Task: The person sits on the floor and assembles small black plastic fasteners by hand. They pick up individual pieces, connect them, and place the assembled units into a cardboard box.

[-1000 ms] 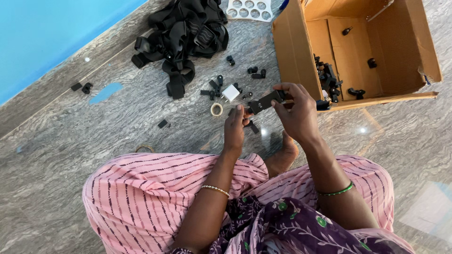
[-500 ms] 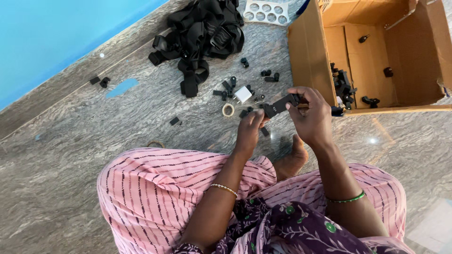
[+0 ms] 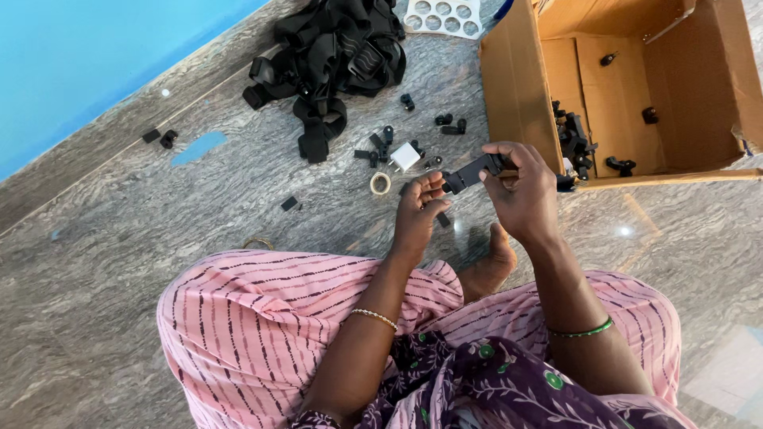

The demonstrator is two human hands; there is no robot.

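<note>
The floor (image 3: 159,238) is polished grey veined stone, glossy enough to throw back light spots at four o'clock. The box (image 3: 517,87) at one o'clock is matt brown corrugated cardboard. The black part (image 3: 474,171) that the left hand (image 3: 417,213) and right hand (image 3: 524,195) grip looks like matt hard plastic. At twelve o'clock, the straps (image 3: 334,48) are dull black woven cloth. The charger block (image 3: 404,156) is smooth white plastic.

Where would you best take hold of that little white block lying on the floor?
Pinch the white block across its two flat sides, coming straight down from above. It lies flat on the stone floor, boxy and small, with black clips close by, so a sideways approach would probably bump them.
</note>
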